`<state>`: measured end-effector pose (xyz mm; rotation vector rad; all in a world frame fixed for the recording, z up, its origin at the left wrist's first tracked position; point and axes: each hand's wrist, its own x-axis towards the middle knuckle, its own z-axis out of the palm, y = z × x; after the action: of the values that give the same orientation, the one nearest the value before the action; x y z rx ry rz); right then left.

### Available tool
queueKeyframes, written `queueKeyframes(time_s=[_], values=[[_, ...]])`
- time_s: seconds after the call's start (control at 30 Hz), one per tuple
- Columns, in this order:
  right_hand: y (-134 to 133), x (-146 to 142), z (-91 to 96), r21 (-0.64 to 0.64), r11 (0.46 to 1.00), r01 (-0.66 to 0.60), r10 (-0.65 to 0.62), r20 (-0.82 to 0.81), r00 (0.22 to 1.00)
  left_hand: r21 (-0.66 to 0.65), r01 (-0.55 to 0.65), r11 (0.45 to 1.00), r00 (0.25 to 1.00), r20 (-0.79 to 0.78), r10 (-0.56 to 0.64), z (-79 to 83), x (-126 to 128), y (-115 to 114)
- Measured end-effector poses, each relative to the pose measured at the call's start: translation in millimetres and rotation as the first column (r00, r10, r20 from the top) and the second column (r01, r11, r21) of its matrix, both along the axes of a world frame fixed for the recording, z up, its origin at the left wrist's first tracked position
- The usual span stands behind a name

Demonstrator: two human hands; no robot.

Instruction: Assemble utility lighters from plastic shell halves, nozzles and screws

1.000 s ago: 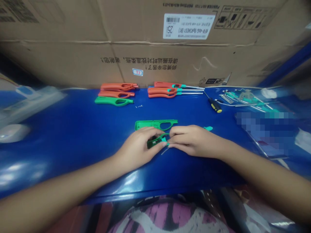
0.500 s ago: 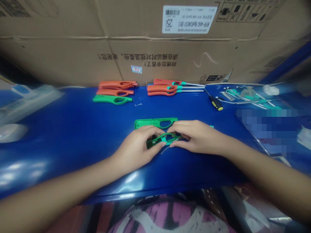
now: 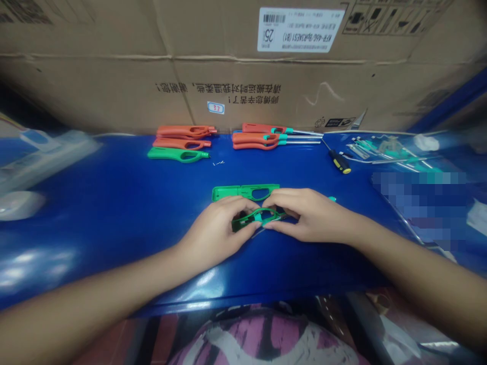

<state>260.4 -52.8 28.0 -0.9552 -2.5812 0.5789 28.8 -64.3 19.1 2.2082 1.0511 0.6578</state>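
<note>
Between my two hands is a green lighter casing half (image 3: 269, 211), its open side showing a teal trigger (image 3: 258, 217) inside. The fingers and thumb of my left hand (image 3: 218, 228) close on its left part. My right hand (image 3: 310, 215) pinches its right end, and the fingers cover much of that end. Thumbs and fingertips of both hands nearly meet at the middle. Just behind my hands lies another green casing half (image 3: 228, 192) with an oval finger hole. A small teal tip (image 3: 332, 199) shows past my right hand.
Orange casings (image 3: 182, 133) and a green casing (image 3: 173, 154) lie at back left. Orange lighters with metal tubes (image 3: 254, 141) are at back centre. A screwdriver (image 3: 340, 161), teal parts with rods (image 3: 399, 152) and a power strip (image 3: 68, 149) surround the work. A cardboard box (image 3: 114, 81) stands behind.
The view has shifted very slightly. Both hands stay on the green casing half in almost the same pose, with only tiny finger movement.
</note>
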Motion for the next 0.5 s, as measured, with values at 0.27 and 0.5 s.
queueKeyframes(time_s=[0.27, 0.5], values=[[4.0, 0.2, -2.0, -0.046, 0.998, 0.037, -0.038, -0.028, 0.999, 0.118, 0.044, 0.992, 0.998, -0.040, -0.040, -4.7, -2.4, 4.3], [14.3, 16.9, 13.4, 0.085, 0.969, 0.230, -0.217, -0.146, 0.965, 0.220, 0.122, 0.968, 0.984, -0.152, -0.090, 5.1, -10.9, 6.0]])
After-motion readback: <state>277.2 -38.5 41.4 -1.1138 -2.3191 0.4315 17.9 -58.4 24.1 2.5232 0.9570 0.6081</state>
